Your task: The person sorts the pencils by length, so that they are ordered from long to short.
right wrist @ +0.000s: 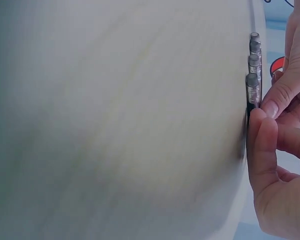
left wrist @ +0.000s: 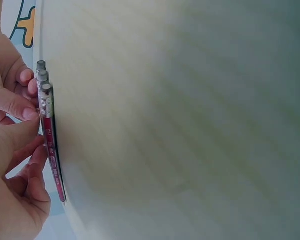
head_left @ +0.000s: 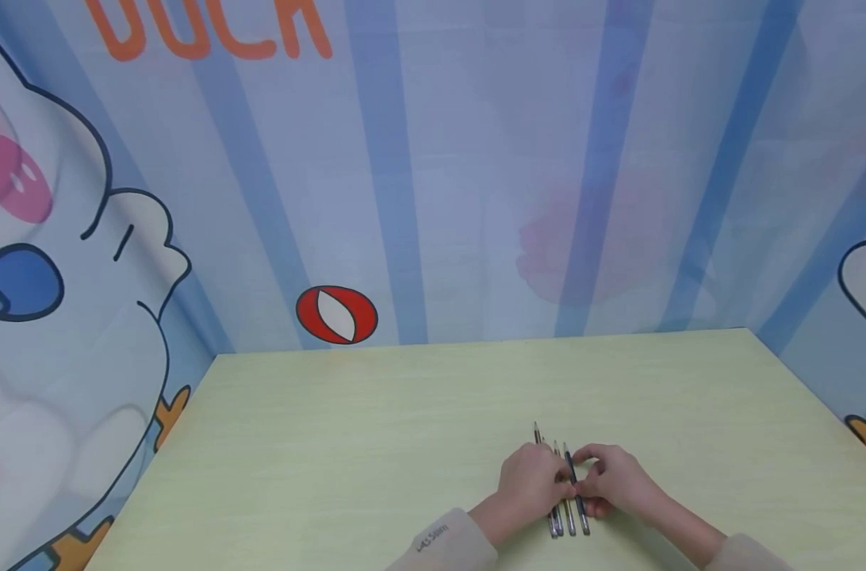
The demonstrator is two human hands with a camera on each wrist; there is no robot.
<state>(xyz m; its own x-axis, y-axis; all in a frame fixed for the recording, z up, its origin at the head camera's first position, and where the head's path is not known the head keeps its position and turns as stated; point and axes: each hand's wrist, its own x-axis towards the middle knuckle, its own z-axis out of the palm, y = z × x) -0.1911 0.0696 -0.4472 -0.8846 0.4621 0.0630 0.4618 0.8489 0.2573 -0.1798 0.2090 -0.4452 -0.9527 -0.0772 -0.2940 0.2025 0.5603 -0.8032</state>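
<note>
Several pencils with eraser ends lie side by side on the table, tips pointing away. A dark pencil [head_left: 583, 514] forms the right side of the row; a red pencil [left wrist: 52, 150] shows nearest in the left wrist view. My left hand [head_left: 533, 480] lies over the row with bent fingers and holds the pencils, hiding their middles. On the other side my right hand [head_left: 618, 480] has its curled fingers and thumb at the dark pencil, the two hands meeting there. Eraser ends [right wrist: 253, 80] stick out toward the right wrist camera.
The pale yellow-green table [head_left: 333, 452] spreads around the hands, mostly to the left. A printed cloth backdrop [head_left: 461, 159] with blue stripes and cartoon figures rises at its back edge and both sides.
</note>
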